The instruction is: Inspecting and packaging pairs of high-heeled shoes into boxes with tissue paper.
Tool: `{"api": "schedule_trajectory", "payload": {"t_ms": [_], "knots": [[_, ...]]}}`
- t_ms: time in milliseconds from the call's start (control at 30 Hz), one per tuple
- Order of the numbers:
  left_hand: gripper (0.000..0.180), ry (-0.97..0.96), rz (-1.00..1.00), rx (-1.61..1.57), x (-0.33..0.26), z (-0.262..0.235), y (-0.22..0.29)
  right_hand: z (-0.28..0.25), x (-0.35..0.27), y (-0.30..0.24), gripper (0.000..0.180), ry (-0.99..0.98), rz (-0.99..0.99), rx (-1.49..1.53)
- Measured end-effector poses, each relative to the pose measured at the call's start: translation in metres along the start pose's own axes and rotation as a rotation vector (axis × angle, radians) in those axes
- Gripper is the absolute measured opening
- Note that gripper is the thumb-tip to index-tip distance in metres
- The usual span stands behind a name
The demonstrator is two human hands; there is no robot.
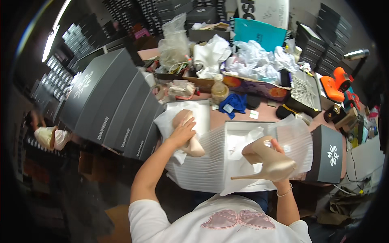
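Note:
A beige satin high-heeled shoe (273, 166) is in my right hand (279, 149), held over the open white shoe box (259, 187) with its thin heel pointing left. My left hand (183, 131) lies over a second beige shoe (193, 146), its fingers wrapped across the upper. That shoe rests on white tissue paper (162, 121) at the left. White ribbed foam sheeting (200, 162) spreads between the two shoes, and a translucent foam piece (293, 139) sticks out past the box's right side. More tissue paper (239, 162) lies inside the box.
Large dark grey shoe boxes (117, 101) stand stacked at the left. A dark box lid (326, 154) lies at the right. Behind are a glue bottle (219, 90), a blue cloth (234, 104), cartons of crumpled paper (255, 60) and an orange tool (333, 87). Another person (50, 135) is far left.

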State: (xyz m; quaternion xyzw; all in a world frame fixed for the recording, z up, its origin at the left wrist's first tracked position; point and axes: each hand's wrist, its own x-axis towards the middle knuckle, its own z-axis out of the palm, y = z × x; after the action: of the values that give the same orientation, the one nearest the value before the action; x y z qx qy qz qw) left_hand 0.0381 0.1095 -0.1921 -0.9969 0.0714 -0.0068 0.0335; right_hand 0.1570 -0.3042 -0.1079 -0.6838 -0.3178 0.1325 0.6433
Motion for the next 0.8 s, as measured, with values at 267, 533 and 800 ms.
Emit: {"api": "schedule_trajectory", "payload": {"t_ms": [267,533,800], "knots": [[0.03,0.421,-0.35,-0.648,-0.04,-0.18,0.036,-0.016,0.029,-0.026,0.026,-0.053,0.08,0.261],[0.057,0.136,-0.402,-2.085,-0.027,-0.176,0.131,0.03,0.03,-0.014,0.031,-0.427,0.471,0.871],[0.056,0.1,-0.347,-2.117,-0.018,-0.131,0.165,0.025,0.006,0.01,0.035,-0.451,0.476,0.925]]}}
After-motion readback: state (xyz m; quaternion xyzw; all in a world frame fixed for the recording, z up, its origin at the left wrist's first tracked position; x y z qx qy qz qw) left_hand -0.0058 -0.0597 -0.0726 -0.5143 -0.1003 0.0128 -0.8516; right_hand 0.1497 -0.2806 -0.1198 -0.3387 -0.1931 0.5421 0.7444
